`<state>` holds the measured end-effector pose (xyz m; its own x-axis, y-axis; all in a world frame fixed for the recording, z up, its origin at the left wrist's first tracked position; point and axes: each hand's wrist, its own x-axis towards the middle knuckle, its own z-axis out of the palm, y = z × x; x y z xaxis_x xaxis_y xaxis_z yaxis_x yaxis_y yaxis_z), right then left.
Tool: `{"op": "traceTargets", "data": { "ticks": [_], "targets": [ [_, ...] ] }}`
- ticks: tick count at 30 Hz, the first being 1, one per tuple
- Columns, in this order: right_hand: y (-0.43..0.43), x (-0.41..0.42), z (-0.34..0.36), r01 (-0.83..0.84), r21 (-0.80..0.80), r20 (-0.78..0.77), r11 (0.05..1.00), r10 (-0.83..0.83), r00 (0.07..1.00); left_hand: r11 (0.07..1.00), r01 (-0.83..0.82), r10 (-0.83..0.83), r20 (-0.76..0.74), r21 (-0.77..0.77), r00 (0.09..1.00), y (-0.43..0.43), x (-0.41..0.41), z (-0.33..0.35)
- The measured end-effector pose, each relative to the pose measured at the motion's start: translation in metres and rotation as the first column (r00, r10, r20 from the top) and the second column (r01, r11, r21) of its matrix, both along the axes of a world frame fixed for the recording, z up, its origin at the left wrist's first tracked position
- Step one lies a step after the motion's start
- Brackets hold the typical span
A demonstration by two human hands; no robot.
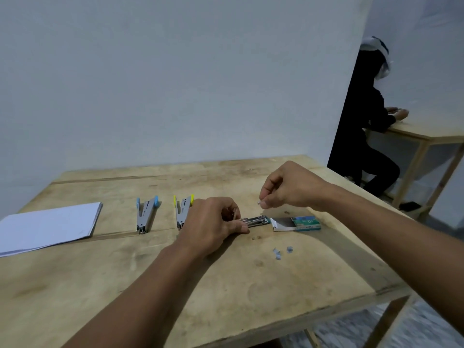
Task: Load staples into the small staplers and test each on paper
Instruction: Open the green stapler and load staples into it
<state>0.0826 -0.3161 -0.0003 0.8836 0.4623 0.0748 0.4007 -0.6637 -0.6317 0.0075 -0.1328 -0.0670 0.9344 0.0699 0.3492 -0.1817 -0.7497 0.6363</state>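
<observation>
Steel rails of an opened stapler point(254, 220) lie on the worktop point(175, 267), pinned by the left hand point(213, 222), palm down, fingers curled over its rear. Above it, the raised right hand point(288, 187) pinches a small staple strip point(258, 202). Just right of the stapler lies the open staple box point(296, 223).

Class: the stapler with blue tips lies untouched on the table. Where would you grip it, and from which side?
Grip the blue-tipped stapler across its narrow grey body near the hinged end, coming from above. It lies flat with arms spread into a V at the far blue tips, so probably only the near part fits between fingers.
</observation>
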Motion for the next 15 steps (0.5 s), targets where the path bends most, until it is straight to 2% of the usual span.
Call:
{"op": "traceTargets", "data": {
  "ticks": [4, 9, 15],
  "targets": [
    [0.0, -0.003, 0.0, -0.019, 0.006, -0.022, 1.0, 0.019, 1.0, 0.994, 0.042, -0.041, -0.011, 0.104, 0.999, 0.005, -0.002, 0.002],
    [0.004, -0.011, -0.008, -0.107, -0.15, 0.032, 0.983, 0.113, 0.993, 0.981, 0.107, -0.108, -0.001, 0.161, 0.994, 0.013, -0.009, 0.004],
    [0.015, -0.015, -0.01, -0.127, -0.194, 0.137, 0.973, 0.155, 0.978, 0.988, 0.096, -0.099, 0.013, 0.121, 0.995, 0.017, -0.012, 0.008]
  ]
}}
